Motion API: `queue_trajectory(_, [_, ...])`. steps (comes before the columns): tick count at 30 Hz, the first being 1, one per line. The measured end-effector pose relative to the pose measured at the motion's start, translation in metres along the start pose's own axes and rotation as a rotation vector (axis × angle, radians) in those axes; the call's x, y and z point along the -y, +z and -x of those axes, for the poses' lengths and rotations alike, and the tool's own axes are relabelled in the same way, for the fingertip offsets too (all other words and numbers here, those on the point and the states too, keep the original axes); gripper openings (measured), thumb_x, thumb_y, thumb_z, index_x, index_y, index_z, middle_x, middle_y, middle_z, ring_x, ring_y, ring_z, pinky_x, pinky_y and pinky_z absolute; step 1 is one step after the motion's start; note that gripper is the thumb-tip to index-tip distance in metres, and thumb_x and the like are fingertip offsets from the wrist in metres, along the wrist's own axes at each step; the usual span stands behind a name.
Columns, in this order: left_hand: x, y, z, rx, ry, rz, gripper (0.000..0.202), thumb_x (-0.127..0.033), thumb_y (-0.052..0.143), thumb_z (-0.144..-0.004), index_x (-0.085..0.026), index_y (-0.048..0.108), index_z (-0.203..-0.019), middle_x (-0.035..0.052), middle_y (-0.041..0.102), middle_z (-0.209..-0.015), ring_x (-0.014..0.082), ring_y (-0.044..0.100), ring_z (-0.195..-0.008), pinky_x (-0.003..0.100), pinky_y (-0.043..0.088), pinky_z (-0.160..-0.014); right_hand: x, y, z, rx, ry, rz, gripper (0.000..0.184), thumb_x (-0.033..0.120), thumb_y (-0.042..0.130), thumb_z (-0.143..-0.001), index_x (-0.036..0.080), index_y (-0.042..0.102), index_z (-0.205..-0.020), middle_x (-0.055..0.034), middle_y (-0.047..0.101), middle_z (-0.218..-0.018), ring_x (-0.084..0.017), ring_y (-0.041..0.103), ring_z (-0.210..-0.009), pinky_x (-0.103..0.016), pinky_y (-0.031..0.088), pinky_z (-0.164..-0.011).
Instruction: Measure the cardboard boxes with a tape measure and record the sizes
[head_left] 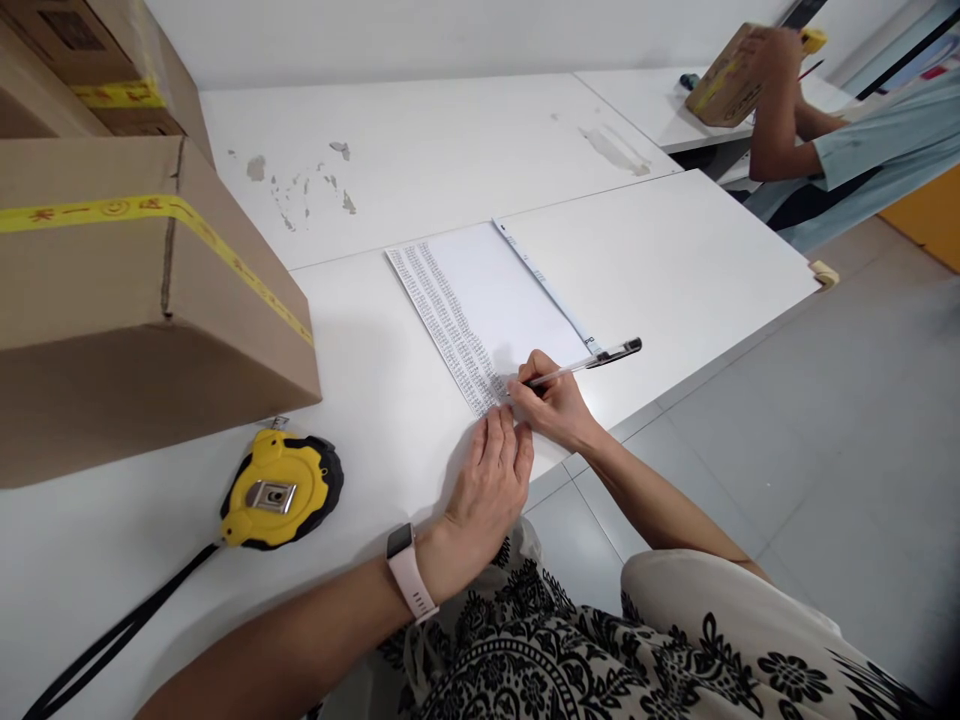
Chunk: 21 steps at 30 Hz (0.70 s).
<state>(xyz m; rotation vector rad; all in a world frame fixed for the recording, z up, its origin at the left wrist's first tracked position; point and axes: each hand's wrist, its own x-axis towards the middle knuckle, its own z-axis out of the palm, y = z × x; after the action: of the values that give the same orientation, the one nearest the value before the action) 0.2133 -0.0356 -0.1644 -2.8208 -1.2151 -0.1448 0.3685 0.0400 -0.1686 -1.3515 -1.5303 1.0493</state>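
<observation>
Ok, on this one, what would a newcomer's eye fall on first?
Probably the yellow-and-black tape measure at lower left, lying on the white table in front of a cardboard box banded with yellow tape. Next, near the centre, the right hand holds a pen at a paper sheet partly filled with small marks, the left hand at its near edge.

White tables (450,140) stand against a white wall (420,40).

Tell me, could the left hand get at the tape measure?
Probably yes: the left hand rests at the edge of the paper, seemingly holding nothing, and nothing visibly blocks its way to the tape measure.
</observation>
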Motion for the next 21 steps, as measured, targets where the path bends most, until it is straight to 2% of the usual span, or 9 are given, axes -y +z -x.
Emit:
queue_trajectory(8, [0.0, 0.0031, -0.0007, -0.047, 0.018, -0.086, 0.054, -0.016, 0.045, -0.095, 0.003, 0.047, -0.145, 0.0294, 0.052, -0.146, 0.037, 0.051, -0.137, 0.047, 0.044, -0.113, 0.0007, -0.0002, 0.0, 0.001, 0.015, -0.006, 0.022, 0.02, 0.062, -0.082, 0.023, 0.043, -0.072, 0.0066, 0.041, -0.059, -0.009, 0.034, -0.052, -0.027, 0.027, -0.049])
queue_trajectory(17, [-0.0005, 0.0057, 0.0009, -0.07, 0.025, -0.097, 0.057, -0.019, 0.05, -0.094, 0.004, 0.046, -0.145, 0.0308, 0.051, -0.146, 0.0386, 0.05, -0.137, 0.047, 0.043, -0.114, 0.0006, -0.0004, 0.0, -0.017, -0.007, 0.004, 0.023, 0.019, 0.062, -0.083, 0.023, 0.042, -0.071, 0.0075, 0.037, -0.057, -0.009, 0.031, -0.051, -0.026, 0.025, -0.049])
queue_trajectory(21, [-0.0003, 0.0049, 0.0011, -0.071, 0.027, -0.106, 0.058, -0.021, 0.051, -0.094, 0.004, 0.046, -0.146, 0.0315, 0.05, -0.146, 0.0399, 0.049, -0.137, 0.047, 0.043, -0.114, -0.0004, -0.0001, -0.0006, -0.01, 0.002, 0.002, 0.022, 0.02, 0.062, -0.083, 0.023, 0.043, -0.071, 0.0069, 0.04, -0.058, -0.009, 0.034, -0.052, -0.026, 0.026, -0.05])
